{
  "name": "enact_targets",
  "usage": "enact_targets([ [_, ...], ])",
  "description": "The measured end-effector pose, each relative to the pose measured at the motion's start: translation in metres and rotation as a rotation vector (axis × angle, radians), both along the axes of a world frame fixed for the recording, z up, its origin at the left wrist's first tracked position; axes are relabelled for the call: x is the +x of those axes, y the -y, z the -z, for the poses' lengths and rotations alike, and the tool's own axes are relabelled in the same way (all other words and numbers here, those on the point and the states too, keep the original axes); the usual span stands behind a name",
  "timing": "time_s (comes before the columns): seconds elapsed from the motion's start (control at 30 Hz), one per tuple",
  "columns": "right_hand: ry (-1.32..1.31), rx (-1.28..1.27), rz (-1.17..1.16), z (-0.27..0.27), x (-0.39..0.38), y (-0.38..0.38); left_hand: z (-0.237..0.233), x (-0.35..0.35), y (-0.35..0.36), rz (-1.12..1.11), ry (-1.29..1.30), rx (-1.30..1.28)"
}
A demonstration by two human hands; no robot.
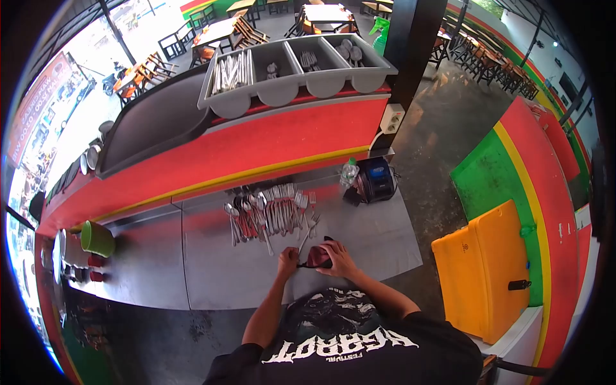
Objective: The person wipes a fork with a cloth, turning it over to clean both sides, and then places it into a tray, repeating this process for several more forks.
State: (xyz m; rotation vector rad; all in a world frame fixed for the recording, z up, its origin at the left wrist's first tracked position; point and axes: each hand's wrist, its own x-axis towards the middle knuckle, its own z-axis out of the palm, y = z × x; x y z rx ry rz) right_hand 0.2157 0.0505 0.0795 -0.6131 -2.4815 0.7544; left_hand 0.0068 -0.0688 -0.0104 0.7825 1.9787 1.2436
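At the near edge of the steel counter (pixel 224 282), my left hand (pixel 288 262) is closed, its fingers pinched at the dark end of a fork (pixel 305 242) or the strap beside it; which one is too small to tell. My right hand (pixel 338 260) is wrapped round a dark red cloth-like item (pixel 318 256) with black parts. The fork points up and away from my hands. Just beyond them, many forks (pixel 282 206) and spoons (pixel 242 215) lie in a spread pile, handles mostly toward me.
A clear bottle (pixel 349 172) and a dark blue-black bag (pixel 375 181) stand at the counter's right. A grey cutlery tray (pixel 301 80) sits on the red ledge (pixel 269 138). Left is a green container (pixel 97 239); right, a yellow cooler box (pixel 484 269).
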Motion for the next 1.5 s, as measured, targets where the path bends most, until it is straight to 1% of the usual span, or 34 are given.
enact_targets([
  [0.03,0.055,0.043,-0.046,-0.002,0.007,0.001,-0.002,0.004,0.006,-0.006,0.02,0.002],
  [0.13,0.077,-0.03,-0.087,0.01,0.018,-0.003,-0.006,0.02,0.016,-0.036,0.074,0.007],
  [0.2,0.051,-0.079,-0.06,0.017,0.022,-0.006,-0.011,0.033,0.023,-0.066,0.108,-0.01],
  [0.27,-0.012,-0.13,-0.059,0.021,0.025,-0.003,-0.02,0.048,0.028,-0.078,0.082,-0.047],
  [0.33,-0.111,-0.177,-0.089,0.008,0.026,0.003,-0.028,0.062,0.03,-0.082,0.086,-0.072],
  [0.4,-0.147,-0.167,-0.192,-0.009,0.028,0.013,-0.027,0.076,0.032,-0.086,0.123,-0.086],
  [0.43,-0.164,-0.161,-0.245,-0.014,0.028,0.016,-0.024,0.08,0.033,-0.055,0.04,-0.079],
  [0.5,-0.113,-0.149,-0.294,-0.01,0.025,0.021,-0.014,0.088,0.036,0.003,-0.122,-0.067],
  [0.53,-0.087,-0.144,-0.319,-0.006,0.025,0.023,-0.008,0.092,0.039,0.036,-0.154,-0.098],
  [0.6,-0.019,-0.13,-0.273,0.0,0.026,0.024,0.001,0.095,0.043,0.105,-0.22,-0.158],
  [0.7,0.02,-0.093,-0.195,0.007,0.028,0.022,0.002,0.097,0.044,0.123,-0.283,-0.118],
  [0.8,0.027,-0.052,-0.095,0.007,0.029,0.02,-0.005,0.089,0.044,0.217,0.058,-0.185],
  [1.0,-0.027,-0.017,0.144,0.016,0.021,0.001,-0.004,0.085,0.046,0.247,0.264,0.04],
  [1.1,-0.021,0.014,0.24,0.025,0.015,-0.01,-0.019,0.076,0.042,0.272,0.244,-0.03],
  [1.2,0.011,0.037,0.339,0.029,0.006,-0.019,-0.022,0.074,0.042,0.26,0.334,-0.005],
  [1.33,0.017,0.047,0.47,0.027,-0.007,-0.035,-0.032,0.074,0.041,0.218,0.388,-0.05],
  [1.43,-0.056,-0.024,0.595,0.023,-0.009,-0.044,-0.034,0.075,0.041,0.216,0.406,-0.054],
  [1.5,-0.144,-0.075,0.616,0.017,-0.008,-0.046,-0.033,0.076,0.043,0.213,0.427,-0.022],
])
